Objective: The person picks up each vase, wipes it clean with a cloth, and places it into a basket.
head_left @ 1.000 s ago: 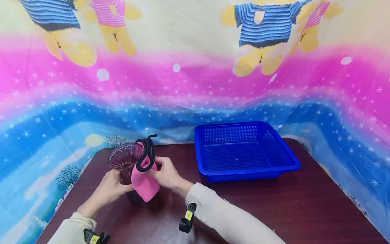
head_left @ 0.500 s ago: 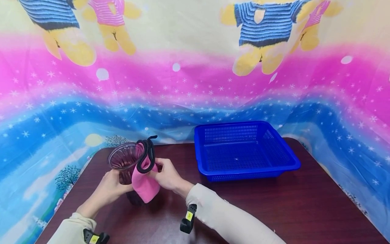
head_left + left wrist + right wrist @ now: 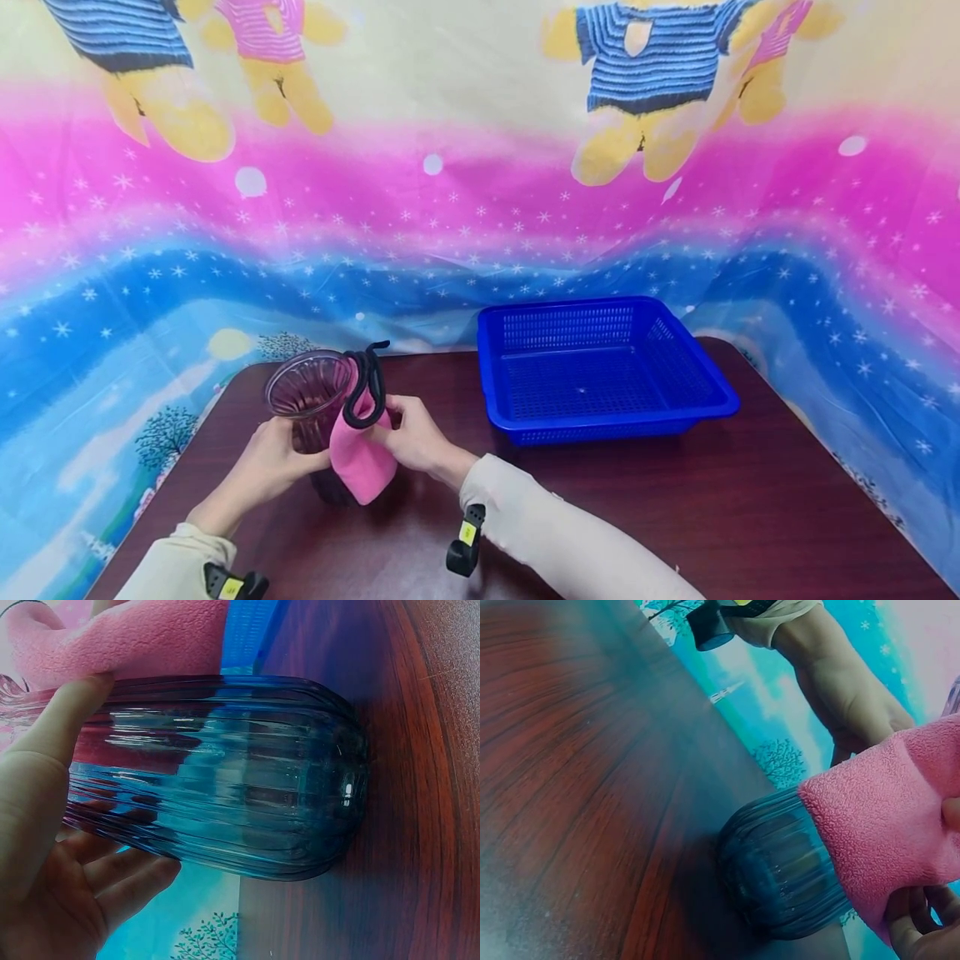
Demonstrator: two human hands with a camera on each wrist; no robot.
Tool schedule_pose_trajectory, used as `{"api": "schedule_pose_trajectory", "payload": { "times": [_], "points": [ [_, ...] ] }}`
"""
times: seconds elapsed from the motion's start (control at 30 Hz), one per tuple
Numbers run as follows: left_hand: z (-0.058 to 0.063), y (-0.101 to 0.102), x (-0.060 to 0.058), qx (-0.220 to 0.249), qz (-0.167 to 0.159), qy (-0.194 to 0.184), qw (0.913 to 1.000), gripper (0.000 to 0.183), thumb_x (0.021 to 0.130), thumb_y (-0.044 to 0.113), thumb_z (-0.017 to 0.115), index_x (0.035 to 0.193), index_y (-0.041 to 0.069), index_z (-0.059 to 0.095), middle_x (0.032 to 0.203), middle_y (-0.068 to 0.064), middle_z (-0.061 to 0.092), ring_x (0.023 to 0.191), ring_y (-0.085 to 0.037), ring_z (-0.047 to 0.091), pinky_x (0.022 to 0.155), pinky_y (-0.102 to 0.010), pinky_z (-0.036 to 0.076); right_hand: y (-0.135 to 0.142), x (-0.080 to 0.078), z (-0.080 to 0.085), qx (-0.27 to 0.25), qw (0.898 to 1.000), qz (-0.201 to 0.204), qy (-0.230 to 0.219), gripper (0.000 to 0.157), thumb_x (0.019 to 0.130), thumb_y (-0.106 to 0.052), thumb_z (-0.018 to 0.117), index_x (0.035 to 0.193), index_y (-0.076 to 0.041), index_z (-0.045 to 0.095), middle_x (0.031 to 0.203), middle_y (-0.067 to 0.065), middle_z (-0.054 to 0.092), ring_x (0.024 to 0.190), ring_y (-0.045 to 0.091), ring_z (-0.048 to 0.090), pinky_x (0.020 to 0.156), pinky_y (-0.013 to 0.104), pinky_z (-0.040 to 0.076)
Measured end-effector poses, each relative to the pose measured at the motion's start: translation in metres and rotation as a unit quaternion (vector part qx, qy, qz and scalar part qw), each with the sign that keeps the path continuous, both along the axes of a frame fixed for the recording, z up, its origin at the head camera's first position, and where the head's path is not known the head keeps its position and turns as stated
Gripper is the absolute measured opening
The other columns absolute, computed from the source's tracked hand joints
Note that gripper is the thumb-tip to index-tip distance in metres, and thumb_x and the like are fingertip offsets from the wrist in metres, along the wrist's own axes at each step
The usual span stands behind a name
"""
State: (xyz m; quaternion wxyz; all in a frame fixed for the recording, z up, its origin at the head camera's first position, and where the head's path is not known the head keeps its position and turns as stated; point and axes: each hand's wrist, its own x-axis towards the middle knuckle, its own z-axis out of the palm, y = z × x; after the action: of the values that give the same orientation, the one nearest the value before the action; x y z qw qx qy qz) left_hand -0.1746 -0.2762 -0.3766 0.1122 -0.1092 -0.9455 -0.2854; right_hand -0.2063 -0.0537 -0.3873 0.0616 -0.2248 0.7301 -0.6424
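A ribbed, tinted glass vase (image 3: 307, 387) with a flared rim stands on the left part of the table. My left hand (image 3: 266, 458) grips its side, thumb at the front and fingers behind, as the left wrist view shows on the ribbed glass (image 3: 247, 780). Against the vase's right side, my right hand (image 3: 412, 437) pinches a pink cloth (image 3: 363, 467) with black edging that loops above the fingers. Seen from the right wrist, the fluffy cloth (image 3: 885, 817) covers the vase's middle, while its rounded base (image 3: 780, 870) shows below.
A blue plastic basket (image 3: 581, 392) with mesh walls stands at the back right of the dark wooden table (image 3: 675, 517). Behind the table hangs a printed curtain (image 3: 465, 208) with bears and snowflakes. Both wrists carry black straps.
My right hand and the pink cloth have slid slightly down and to the right along the vase. The left hand keeps its grip in nearly the same place.
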Motion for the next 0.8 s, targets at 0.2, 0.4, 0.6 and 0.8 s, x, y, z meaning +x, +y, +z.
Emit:
{"api": "schedule_pose_trajectory", "payload": {
  "times": [0.2,0.4,0.6,0.8],
  "points": [
    [-0.001,-0.001,0.0,0.001,0.004,-0.006,1.0,0.065,0.072,0.034,0.088,0.121,0.001,0.061,0.106,-0.022,0.074,0.096,-0.035,0.071,0.078,-0.047,0.055,0.001,0.0,-0.006,0.005,1.0,-0.005,-0.001,0.023,0.089,-0.012,0.075,0.109,-0.001,0.073,0.095,0.015,0.072,0.075,0.009,0.058,0.065,0.016,0.048],
    [-0.002,-0.002,-0.002,0.006,0.0,0.007,1.0,0.065,0.072,0.032,0.088,0.122,0.001,0.058,0.108,-0.025,0.073,0.099,-0.038,0.07,0.081,-0.051,0.055,0.003,-0.002,-0.012,0.022,1.0,-0.006,0.001,0.023,0.088,-0.014,0.076,0.109,-0.003,0.074,0.098,0.014,0.073,0.079,0.009,0.057,0.067,0.017,0.048],
    [-0.002,-0.003,-0.003,0.011,-0.011,0.013,0.9998,0.067,0.074,0.037,0.088,0.125,0.004,0.06,0.111,-0.023,0.073,0.102,-0.039,0.07,0.083,-0.052,0.055,0.005,-0.002,-0.017,0.028,1.0,-0.004,0.0,0.023,0.088,-0.013,0.076,0.11,-0.004,0.074,0.107,0.013,0.075,0.089,0.01,0.057,0.074,0.017,0.048],
    [-0.001,-0.002,-0.002,0.011,-0.014,0.011,0.9998,0.071,0.074,0.037,0.088,0.128,0.003,0.057,0.113,-0.025,0.072,0.103,-0.041,0.07,0.085,-0.054,0.055,0.007,-0.002,-0.024,0.037,0.999,-0.001,0.006,0.021,0.087,-0.008,0.074,0.108,-0.004,0.074,0.106,0.014,0.076,0.088,0.008,0.057,0.075,0.016,0.048]
  ]
}}
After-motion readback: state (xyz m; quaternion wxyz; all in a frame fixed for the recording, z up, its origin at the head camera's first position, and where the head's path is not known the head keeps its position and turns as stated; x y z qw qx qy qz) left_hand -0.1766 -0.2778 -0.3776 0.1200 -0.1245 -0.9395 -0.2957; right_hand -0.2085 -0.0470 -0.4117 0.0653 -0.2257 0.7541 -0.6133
